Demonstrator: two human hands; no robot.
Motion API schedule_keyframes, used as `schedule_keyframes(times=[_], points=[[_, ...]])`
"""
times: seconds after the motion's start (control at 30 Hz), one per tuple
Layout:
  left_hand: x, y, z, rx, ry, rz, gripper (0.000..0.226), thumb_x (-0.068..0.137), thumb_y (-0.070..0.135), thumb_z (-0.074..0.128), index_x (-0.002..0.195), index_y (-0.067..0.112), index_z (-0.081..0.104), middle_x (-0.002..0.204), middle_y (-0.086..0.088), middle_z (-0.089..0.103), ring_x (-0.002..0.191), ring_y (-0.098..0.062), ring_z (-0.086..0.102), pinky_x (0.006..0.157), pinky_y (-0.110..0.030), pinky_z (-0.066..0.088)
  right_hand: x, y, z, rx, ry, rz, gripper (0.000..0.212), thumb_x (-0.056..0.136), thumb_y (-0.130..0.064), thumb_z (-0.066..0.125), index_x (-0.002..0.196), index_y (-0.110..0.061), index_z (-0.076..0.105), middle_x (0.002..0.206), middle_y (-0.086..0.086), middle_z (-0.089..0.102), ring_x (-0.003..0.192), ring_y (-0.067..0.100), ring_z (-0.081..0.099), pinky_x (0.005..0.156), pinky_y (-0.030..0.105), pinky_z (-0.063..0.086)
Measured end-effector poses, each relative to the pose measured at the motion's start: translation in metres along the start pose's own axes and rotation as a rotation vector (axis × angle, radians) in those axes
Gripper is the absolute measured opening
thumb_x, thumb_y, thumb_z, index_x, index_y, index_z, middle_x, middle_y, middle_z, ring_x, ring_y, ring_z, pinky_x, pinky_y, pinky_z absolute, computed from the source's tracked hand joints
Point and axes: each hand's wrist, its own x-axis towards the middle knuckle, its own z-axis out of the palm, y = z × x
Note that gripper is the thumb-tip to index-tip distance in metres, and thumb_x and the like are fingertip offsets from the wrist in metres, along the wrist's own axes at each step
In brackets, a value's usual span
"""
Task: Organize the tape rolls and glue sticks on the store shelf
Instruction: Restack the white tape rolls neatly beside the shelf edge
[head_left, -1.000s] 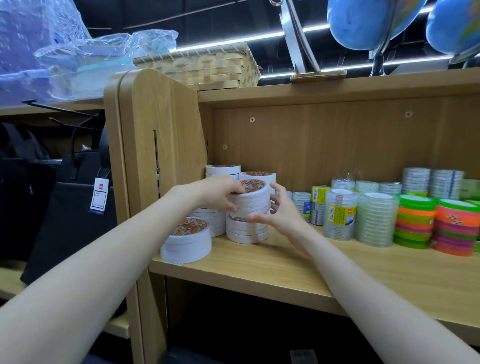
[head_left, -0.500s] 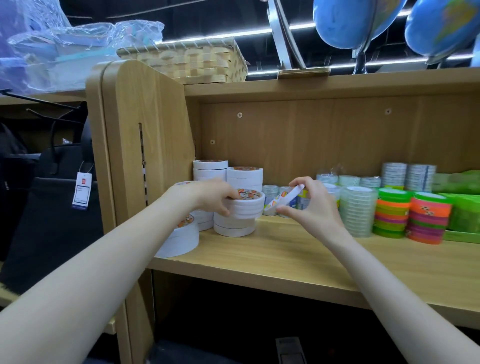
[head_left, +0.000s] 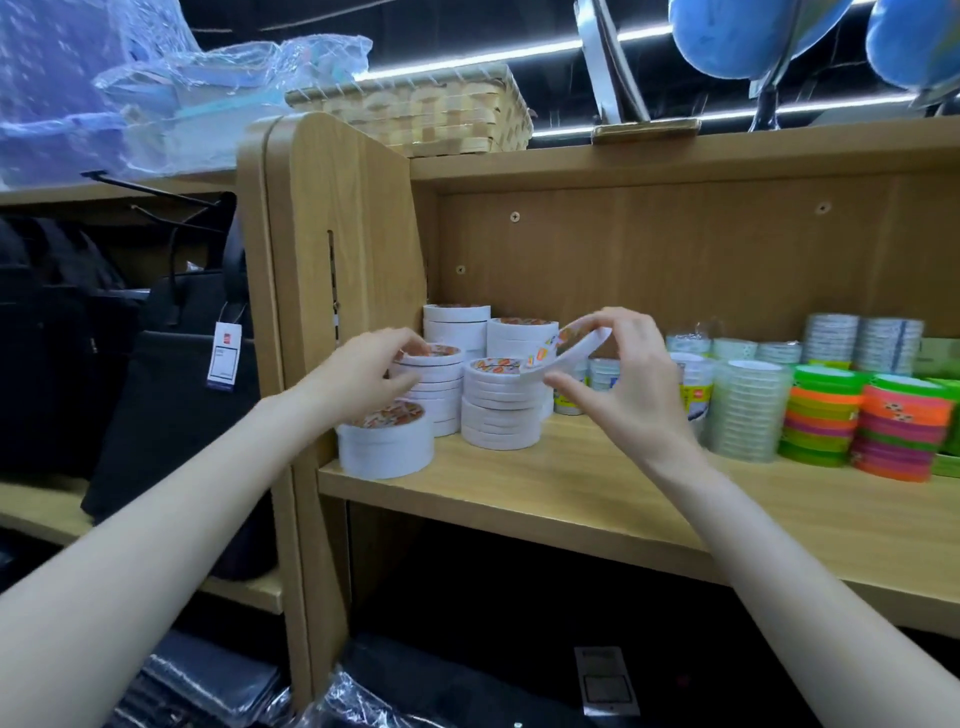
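Observation:
Stacks of white tape rolls stand at the left end of the wooden shelf (head_left: 571, 493). My left hand (head_left: 363, 374) rests on the side of the left stack (head_left: 434, 387), fingers curved round its top rolls. My right hand (head_left: 623, 379) pinches one thin white tape roll (head_left: 563, 348), tilted, above and just right of the middle stack (head_left: 501, 410). A wide white roll (head_left: 387, 441) sits alone at the shelf's front left corner. Two taller white stacks (head_left: 457, 325) stand behind.
Clear tape stacks (head_left: 745, 410) and neon green, orange and pink stacks (head_left: 857, 421) fill the shelf to the right. The shelf's side panel (head_left: 332, 260) rises at the left. Black bags with a tag (head_left: 223, 356) hang left. A woven basket (head_left: 441, 111) and globes sit on top.
My right hand has lifted the thin roll up and left, toward the middle stack. My left hand has shifted from the middle stack to the left one.

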Motion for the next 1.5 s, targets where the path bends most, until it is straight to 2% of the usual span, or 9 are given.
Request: schedule_keyframes(times=[0.13, 0.33, 0.53, 0.73, 0.93, 1.07, 1.23, 1.33, 1.5], points=[[-0.041, -0.012, 0.002, -0.146, 0.176, -0.157, 0.031, 0.095, 0.011, 0.047, 0.126, 0.011, 0.051, 0.127, -0.006, 0.055, 0.117, -0.017, 0.05, 0.095, -0.026, 0.038, -0.002, -0.038, 0.033, 0.203, 0.002, -0.041, 0.038, 0.068, -0.029, 0.075, 0.099, -0.021, 0.055, 0.107, -0.003, 0.059, 0.107, 0.013, 0.05, 0.093, 0.027, 0.039], [-0.086, -0.017, 0.024, -0.235, 0.358, -0.349, 0.029, 0.092, 0.017, 0.055, 0.12, 0.011, 0.058, 0.114, -0.003, 0.063, 0.104, -0.02, 0.061, 0.092, -0.035, 0.048, -0.015, -0.067, 0.106, 0.317, -0.441, 0.217, 0.045, 0.078, -0.036, 0.071, 0.113, -0.017, 0.049, 0.103, -0.009, 0.054, 0.1, 0.01, 0.05, 0.078, 0.02, 0.035], [-0.086, -0.012, 0.035, -0.279, 0.407, -0.413, 0.029, 0.09, 0.02, 0.058, 0.118, 0.013, 0.062, 0.111, -0.004, 0.068, 0.104, -0.015, 0.062, 0.089, -0.029, 0.047, -0.019, -0.049, 0.113, 0.56, -0.591, 0.46, 0.066, 0.083, -0.029, 0.068, 0.137, -0.014, 0.034, 0.139, 0.003, 0.045, 0.124, 0.015, 0.046, 0.106, 0.032, 0.038], [-0.08, -0.01, 0.036, -0.303, 0.372, -0.452, 0.041, 0.09, 0.023, 0.059, 0.128, 0.009, 0.054, 0.124, -0.006, 0.062, 0.112, -0.017, 0.059, 0.086, -0.022, 0.042, -0.015, -0.048, 0.114, 0.445, -0.532, 0.4, 0.064, 0.08, -0.025, 0.072, 0.133, -0.006, 0.042, 0.137, 0.008, 0.048, 0.123, 0.017, 0.048, 0.098, 0.024, 0.04], [-0.085, -0.012, 0.04, -0.304, 0.288, -0.423, 0.051, 0.086, 0.026, 0.066, 0.132, 0.009, 0.05, 0.125, -0.008, 0.061, 0.112, -0.021, 0.059, 0.092, -0.034, 0.047, -0.016, -0.043, 0.119, 0.292, -0.593, 0.308, 0.08, 0.075, -0.031, 0.075, 0.14, -0.011, 0.034, 0.143, 0.005, 0.043, 0.13, 0.019, 0.041, 0.107, 0.038, 0.037], [-0.085, -0.014, 0.042, -0.307, 0.307, -0.406, 0.053, 0.086, 0.024, 0.065, 0.135, 0.012, 0.048, 0.126, -0.005, 0.061, 0.112, -0.018, 0.059, 0.09, -0.024, 0.044, -0.017, -0.044, 0.123, 0.168, -0.648, 0.294, 0.097, 0.068, -0.032, 0.081, 0.145, -0.015, 0.025, 0.145, 0.006, 0.04, 0.131, 0.022, 0.04, 0.107, 0.041, 0.037], [-0.09, -0.013, 0.043, -0.279, 0.396, -0.393, 0.055, 0.082, 0.023, 0.07, 0.132, 0.012, 0.05, 0.118, -0.006, 0.061, 0.098, -0.011, 0.059, 0.081, -0.017, 0.043, -0.018, -0.047, 0.12, 0.134, -0.628, 0.275, 0.097, 0.067, -0.035, 0.081, 0.144, -0.016, 0.026, 0.141, 0.007, 0.045, 0.126, 0.022, 0.044, 0.102, 0.036, 0.041], [-0.089, -0.012, 0.042, -0.18, 0.486, -0.322, 0.051, 0.083, 0.023, 0.069, 0.128, 0.01, 0.05, 0.117, -0.007, 0.051, 0.104, -0.017, 0.051, 0.082, -0.021, 0.042, -0.018, -0.049, 0.108, 0.202, -0.567, 0.295, 0.087, 0.071, -0.027, 0.08, 0.141, -0.013, 0.031, 0.132, 0.009, 0.051, 0.114, 0.02, 0.052, 0.097, 0.033, 0.045], [-0.065, 0.004, 0.031, -0.051, 0.488, -0.115, 0.026, 0.089, 0.014, 0.059, 0.114, 0.009, 0.058, 0.113, -0.004, 0.051, 0.106, -0.013, 0.045, 0.081, -0.013, 0.03, -0.003, -0.037, 0.062, 0.114, -0.191, 0.23, 0.039, 0.08, -0.016, 0.071, 0.115, -0.005, 0.057, 0.113, 0.009, 0.061, 0.103, 0.018, 0.056, 0.089, 0.029, 0.047]])
